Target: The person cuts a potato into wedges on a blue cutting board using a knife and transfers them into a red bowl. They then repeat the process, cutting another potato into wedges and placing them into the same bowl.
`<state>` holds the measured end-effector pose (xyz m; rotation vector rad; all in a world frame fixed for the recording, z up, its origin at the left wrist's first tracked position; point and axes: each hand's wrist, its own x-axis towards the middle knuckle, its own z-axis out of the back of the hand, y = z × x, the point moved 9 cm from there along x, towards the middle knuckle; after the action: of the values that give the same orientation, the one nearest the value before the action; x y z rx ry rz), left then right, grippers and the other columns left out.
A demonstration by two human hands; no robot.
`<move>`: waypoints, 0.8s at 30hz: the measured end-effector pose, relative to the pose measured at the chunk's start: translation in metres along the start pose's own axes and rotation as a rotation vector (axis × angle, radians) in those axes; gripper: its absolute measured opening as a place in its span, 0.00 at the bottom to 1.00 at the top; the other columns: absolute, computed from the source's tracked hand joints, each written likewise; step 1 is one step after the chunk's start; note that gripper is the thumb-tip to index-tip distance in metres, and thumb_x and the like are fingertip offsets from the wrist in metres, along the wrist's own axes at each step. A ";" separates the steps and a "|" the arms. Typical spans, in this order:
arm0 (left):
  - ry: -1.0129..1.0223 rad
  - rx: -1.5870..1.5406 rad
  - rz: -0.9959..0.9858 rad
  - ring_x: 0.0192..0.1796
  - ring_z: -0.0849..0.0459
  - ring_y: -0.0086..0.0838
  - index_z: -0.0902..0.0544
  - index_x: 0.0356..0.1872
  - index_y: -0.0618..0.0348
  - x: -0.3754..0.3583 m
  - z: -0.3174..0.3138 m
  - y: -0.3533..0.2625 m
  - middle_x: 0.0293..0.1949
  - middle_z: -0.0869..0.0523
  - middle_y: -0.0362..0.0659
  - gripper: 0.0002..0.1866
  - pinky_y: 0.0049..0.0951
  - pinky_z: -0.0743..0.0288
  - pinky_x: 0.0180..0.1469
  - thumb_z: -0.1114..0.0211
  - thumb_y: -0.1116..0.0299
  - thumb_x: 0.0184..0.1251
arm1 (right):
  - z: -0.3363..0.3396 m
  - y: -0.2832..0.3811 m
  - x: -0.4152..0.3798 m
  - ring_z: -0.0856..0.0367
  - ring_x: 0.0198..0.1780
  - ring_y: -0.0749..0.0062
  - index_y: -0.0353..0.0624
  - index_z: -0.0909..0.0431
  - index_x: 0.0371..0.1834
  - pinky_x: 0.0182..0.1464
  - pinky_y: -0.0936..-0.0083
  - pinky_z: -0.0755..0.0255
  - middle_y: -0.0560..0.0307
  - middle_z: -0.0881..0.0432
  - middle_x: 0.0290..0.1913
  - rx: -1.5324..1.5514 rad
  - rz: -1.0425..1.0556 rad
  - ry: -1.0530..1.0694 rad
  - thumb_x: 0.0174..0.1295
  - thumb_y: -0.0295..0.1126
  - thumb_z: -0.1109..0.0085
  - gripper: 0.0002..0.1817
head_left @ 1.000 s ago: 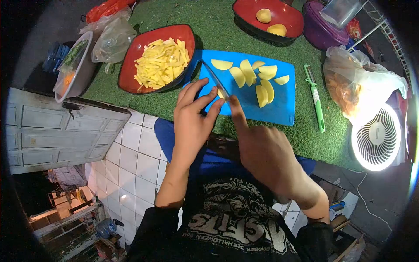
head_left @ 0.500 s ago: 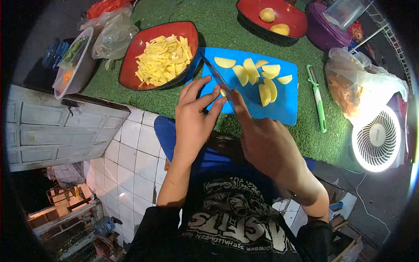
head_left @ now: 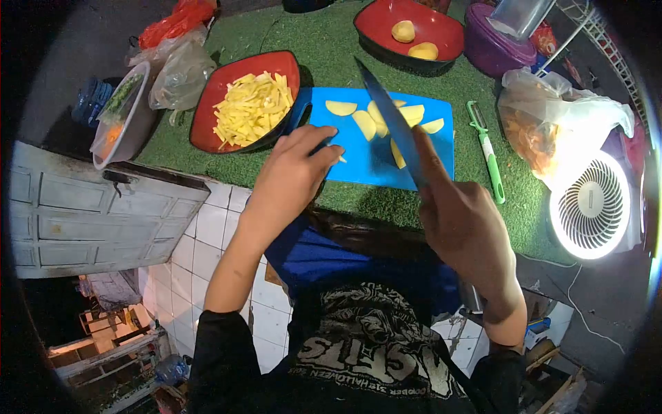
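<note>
one knife (head_left: 389,114) in head view is wrapped tightly by the right hand (head_left: 469,224), its long axis slanting past the blue board's (head_left: 379,168) far edge. at the near left corner, bent left hand (head_left: 293,165) is nearer the potato piece (head_left: 342,159), right of its thumb; whether gripped, i cannot tell.
</note>
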<state>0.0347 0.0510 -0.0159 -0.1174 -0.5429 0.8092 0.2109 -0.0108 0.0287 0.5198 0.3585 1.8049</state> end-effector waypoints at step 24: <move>-0.055 0.402 -0.012 0.72 0.25 0.42 0.24 0.70 0.50 0.000 0.095 0.058 0.72 0.23 0.45 0.37 0.43 0.30 0.69 0.33 0.81 0.54 | -0.064 0.102 0.093 0.13 0.32 0.49 0.52 0.29 0.74 0.31 0.58 0.18 0.38 0.19 0.37 -0.165 0.466 0.073 0.73 0.37 0.47 0.25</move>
<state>-0.0509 0.0816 0.0482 0.2782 -0.4225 0.8969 0.0719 0.0501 0.0398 0.4458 0.1401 2.2849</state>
